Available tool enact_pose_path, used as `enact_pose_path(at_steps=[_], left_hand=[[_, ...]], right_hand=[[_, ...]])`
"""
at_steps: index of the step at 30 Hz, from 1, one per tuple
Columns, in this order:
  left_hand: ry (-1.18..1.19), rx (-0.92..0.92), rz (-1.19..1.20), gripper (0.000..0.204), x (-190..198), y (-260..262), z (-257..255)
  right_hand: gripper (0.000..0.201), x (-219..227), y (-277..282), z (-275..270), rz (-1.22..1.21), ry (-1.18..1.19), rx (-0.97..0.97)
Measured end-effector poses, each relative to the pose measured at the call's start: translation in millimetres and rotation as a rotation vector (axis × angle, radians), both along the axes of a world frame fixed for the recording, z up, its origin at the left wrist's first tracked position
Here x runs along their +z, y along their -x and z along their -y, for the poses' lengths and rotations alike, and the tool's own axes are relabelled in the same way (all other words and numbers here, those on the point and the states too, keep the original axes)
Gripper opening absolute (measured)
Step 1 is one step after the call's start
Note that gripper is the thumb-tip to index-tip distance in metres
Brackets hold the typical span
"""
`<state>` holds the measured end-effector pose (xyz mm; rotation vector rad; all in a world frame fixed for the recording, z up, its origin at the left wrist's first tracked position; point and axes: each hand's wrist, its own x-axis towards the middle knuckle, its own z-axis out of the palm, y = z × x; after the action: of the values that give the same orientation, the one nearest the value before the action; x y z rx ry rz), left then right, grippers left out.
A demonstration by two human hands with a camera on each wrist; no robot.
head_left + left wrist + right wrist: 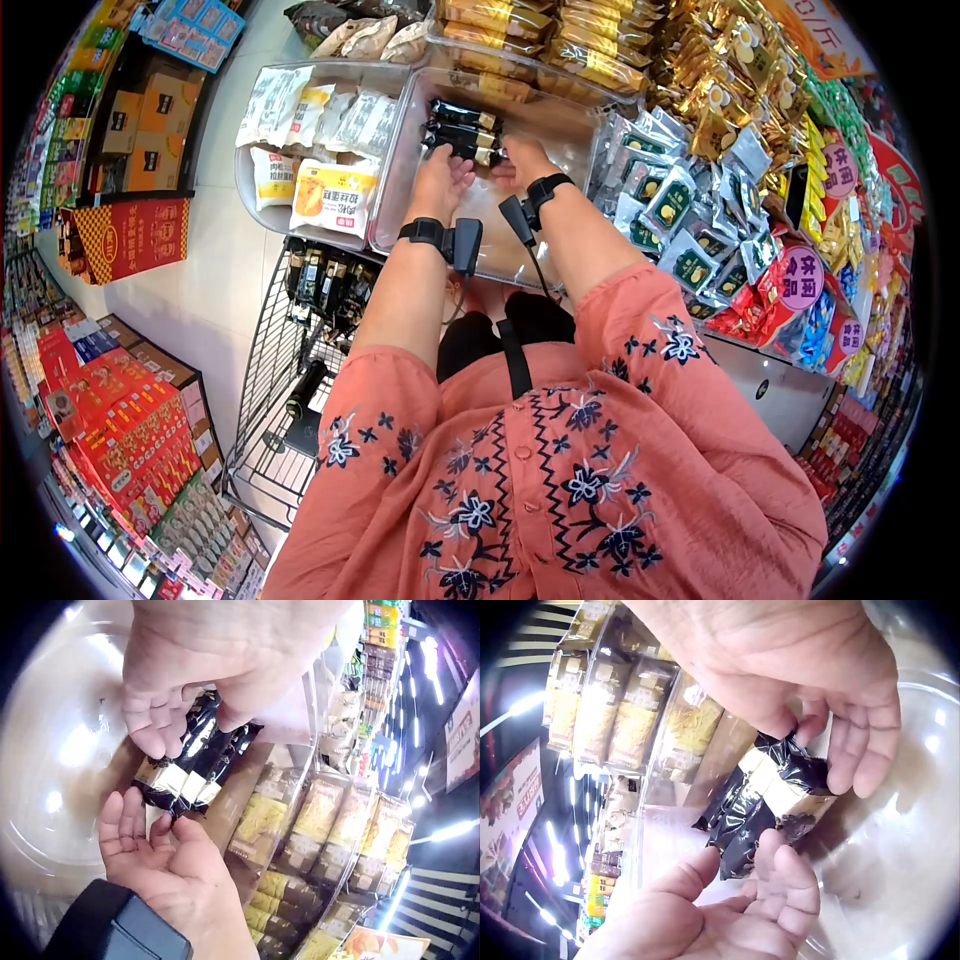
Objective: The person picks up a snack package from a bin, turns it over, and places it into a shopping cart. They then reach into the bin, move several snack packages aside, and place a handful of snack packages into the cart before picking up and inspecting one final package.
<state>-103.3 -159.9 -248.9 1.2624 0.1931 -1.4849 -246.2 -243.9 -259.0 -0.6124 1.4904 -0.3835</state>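
Note:
Several black-wrapped snack packets (463, 132) with pale bands lie side by side in a clear plastic bin (400, 165). My left hand (442, 185) holds one end of the packets, its thumb on one side and fingers on the other, as the left wrist view shows. At the opposite end my right hand (524, 163) pinches the crimped wrapper tip between thumb and forefinger. The right hand's other fingers (862, 750) curve beside the packets. Bare bin bottom shows around them.
Left of this bin, another holds white and yellow cake bags (335, 195). Golden packets (500, 25) fill a bin behind, and silver-green packets (670, 200) lie to the right. A wire shopping cart (250, 420) with black packets (325, 280) stands at the lower left.

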Motion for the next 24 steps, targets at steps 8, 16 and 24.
enact_pose_path(at_steps=[8, 16, 24], left_hand=[[-0.062, -0.185, 0.192, 0.033, 17, 10, 8], [-0.048, -0.219, 0.302, 0.032, 11, 9, 11], [0.129, -0.334, 0.809, 0.025, -1, 10, 14]], right_hand=[[0.045, 23, -4, -6, 0.041, -0.036, -0.009], [0.039, 9, 0, -6, 0.087, 0.069, 0.135], [0.038, 18, -5, -3, 0.075, -0.072, 0.121]])
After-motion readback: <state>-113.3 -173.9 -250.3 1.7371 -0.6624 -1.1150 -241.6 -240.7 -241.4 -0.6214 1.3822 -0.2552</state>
